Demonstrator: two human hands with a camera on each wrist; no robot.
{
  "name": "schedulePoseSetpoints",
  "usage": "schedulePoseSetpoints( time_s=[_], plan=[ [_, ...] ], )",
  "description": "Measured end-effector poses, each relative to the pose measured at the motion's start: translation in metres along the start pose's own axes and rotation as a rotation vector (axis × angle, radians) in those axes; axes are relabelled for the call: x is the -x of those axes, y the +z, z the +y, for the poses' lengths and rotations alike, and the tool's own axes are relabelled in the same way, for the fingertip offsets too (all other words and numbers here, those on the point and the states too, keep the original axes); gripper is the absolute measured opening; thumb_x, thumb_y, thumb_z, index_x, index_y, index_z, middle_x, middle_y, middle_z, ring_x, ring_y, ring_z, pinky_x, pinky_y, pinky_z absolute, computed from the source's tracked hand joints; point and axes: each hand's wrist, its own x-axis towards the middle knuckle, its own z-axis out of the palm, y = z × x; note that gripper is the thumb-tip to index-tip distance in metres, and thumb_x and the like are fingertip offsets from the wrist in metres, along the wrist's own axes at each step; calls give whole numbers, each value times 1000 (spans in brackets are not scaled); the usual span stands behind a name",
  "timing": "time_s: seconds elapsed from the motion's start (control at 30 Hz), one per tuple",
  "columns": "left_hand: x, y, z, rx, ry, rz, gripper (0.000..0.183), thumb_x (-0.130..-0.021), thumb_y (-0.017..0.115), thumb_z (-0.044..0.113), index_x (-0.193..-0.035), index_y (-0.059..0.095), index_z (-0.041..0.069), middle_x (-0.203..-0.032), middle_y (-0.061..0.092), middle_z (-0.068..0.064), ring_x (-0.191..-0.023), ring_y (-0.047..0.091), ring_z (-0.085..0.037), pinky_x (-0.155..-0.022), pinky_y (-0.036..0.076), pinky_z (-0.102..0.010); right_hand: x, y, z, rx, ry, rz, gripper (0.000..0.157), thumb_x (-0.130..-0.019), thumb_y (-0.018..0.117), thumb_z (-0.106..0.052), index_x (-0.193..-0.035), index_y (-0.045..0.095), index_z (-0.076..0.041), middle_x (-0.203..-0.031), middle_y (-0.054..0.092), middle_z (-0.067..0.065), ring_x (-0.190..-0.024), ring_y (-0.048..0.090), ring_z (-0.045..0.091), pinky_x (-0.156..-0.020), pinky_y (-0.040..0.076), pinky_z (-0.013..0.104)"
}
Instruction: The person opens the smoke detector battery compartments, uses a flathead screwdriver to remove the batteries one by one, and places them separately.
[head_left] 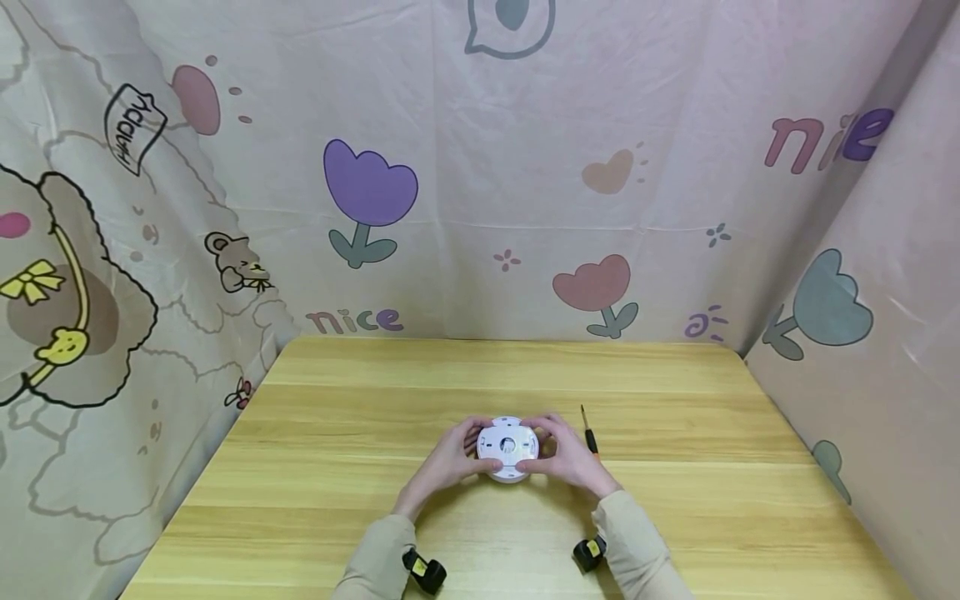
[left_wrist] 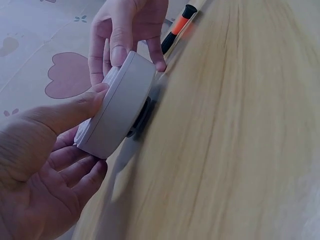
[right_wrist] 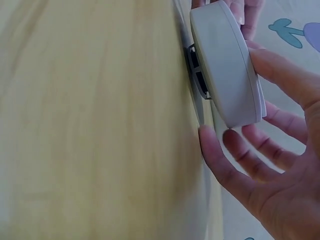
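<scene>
Here we have the round white device right in the middle of the scene, at the wooden table, with a hand on either side of it. The left hand pinches its left edge, thumb at the near side of the rim and fingers round to the far side; the right hand mirrors it on the right, thumb and forefinger pinching the rim, the lower fingers spread apart, one tip standing off the casing near the wood. Gripping from opposite sides probably keeps the disc balanced, and thumbs kept to the rim leave the slotted face and its central hole open to view. That face is up; underneath, a dark slotted piece points at the table, and whether it touches the wood I cannot tell. A seam runs round the casing near the upper face, right by the thumbs, so this hold may well suit steadying or working that plate. And just right of the right hand lies a screwdriver, tip to the far side, handle to the near, presumably set there for easy reach.
</scene>
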Motion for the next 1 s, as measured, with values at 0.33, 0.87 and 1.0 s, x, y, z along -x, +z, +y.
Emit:
schedulePoseSetpoints(
  time_s=[0.33,0.87,1.0],
  plan=[
    [1,1,-1,-32,28,-3,74,-79,85,12,-139,47,-8,-144,51,-30,-137,49,-46,-117,40,-55,0,-1,-2,165,-109,41,61,-70,91,-35,-122,69,-9,-123,61,3,-109,58,20,-96,53,43],
    [0,4,-4,-5,57,-10,87,-80,85,13,-147,35,-11,-150,44,-33,-139,46,-48,-117,40,-55,-1,-2,-4,281,-165,76,60,-70,90,-41,-118,72,-10,-117,66,2,-108,64,22,-95,59,45],
    [0,5,-5,4,55,-14,89,-81,84,14,-149,32,-11,-152,42,-33,-140,45,-48,-117,39,-55,-1,-4,-6,290,-168,91,60,-69,90,-41,-117,72,-10,-117,68,3,-107,66,22,-94,59,45]
  ],
)
